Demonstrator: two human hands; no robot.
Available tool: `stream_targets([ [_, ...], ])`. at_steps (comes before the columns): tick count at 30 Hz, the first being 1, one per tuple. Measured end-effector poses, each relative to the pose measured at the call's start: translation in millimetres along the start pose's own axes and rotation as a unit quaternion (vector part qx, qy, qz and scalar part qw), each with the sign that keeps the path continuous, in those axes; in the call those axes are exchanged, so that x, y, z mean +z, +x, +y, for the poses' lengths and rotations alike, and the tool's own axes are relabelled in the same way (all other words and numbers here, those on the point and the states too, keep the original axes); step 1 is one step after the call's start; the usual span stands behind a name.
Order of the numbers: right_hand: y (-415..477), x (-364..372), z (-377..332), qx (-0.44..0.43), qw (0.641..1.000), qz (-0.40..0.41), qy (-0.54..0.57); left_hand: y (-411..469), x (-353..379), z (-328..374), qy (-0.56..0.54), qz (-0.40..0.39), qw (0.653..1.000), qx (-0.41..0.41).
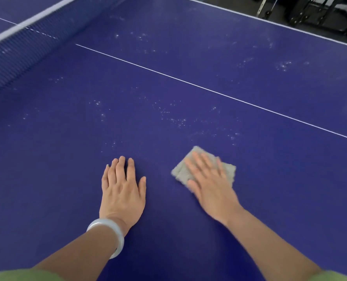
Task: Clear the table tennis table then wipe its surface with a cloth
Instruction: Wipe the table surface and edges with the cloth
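Two hands, one cloth, one net, one bracelet. Left hand (123, 187) lies palm down on the blue surface (168, 88), fingers straight and close together, pointing far, holding nothing; a pale bracelet (115, 230) sits on its wrist. Right hand (209, 185) is flat with fingers spread, pressing on the grey cloth (228, 171) without curling round it, fingers angled far and slightly left. The cloth lies on the near right of the surface, just right of the left hand and apart from it. Hand and cloth are blurred and the hand covers its middle, so its long axis only seems to run far-left to near-right. One thin white line (209, 89) crosses beyond them. Scattered white specks (176, 120) lie between line and hands. The net (26, 47) stands far left.
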State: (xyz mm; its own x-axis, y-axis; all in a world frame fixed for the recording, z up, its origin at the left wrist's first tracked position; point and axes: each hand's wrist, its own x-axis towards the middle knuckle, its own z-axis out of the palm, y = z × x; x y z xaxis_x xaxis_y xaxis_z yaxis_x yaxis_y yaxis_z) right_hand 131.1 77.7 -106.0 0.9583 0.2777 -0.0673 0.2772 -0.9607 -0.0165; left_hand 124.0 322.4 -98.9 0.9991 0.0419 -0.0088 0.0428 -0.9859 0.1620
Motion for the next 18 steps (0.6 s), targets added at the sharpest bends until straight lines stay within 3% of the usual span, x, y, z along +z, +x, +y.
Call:
stream_targets([
  [2,0,-3,61,0.137,0.990,0.014,0.007,0,0,0,-0.001,0.008,1.000,0.002],
  [5,6,-13,127,0.390,0.919,0.014,0.063,0,0,0,0.007,0.004,1.000,0.003],
  [8,41,-20,122,0.467,0.880,0.013,0.081,1,-1,1,0.011,-0.006,1.000,-0.001],
  [10,67,-19,93,0.388,0.920,0.010,0.063,0,-2,2,0.019,-0.011,1.000,-0.006],
  [12,78,-13,53,0.165,0.985,0.000,0.053,1,-3,3,0.024,-0.016,1.000,-0.008],
  [14,67,-9,35,-0.030,0.998,-0.027,0.041,1,-4,2,0.024,-0.019,0.999,-0.008],
  [16,56,-8,65,-0.059,0.997,-0.034,0.025,1,-4,2,0.024,-0.017,1.000,-0.006],
  [18,51,-7,116,0.064,0.998,0.000,-0.018,1,-4,2,0.027,-0.017,0.999,-0.004],
])
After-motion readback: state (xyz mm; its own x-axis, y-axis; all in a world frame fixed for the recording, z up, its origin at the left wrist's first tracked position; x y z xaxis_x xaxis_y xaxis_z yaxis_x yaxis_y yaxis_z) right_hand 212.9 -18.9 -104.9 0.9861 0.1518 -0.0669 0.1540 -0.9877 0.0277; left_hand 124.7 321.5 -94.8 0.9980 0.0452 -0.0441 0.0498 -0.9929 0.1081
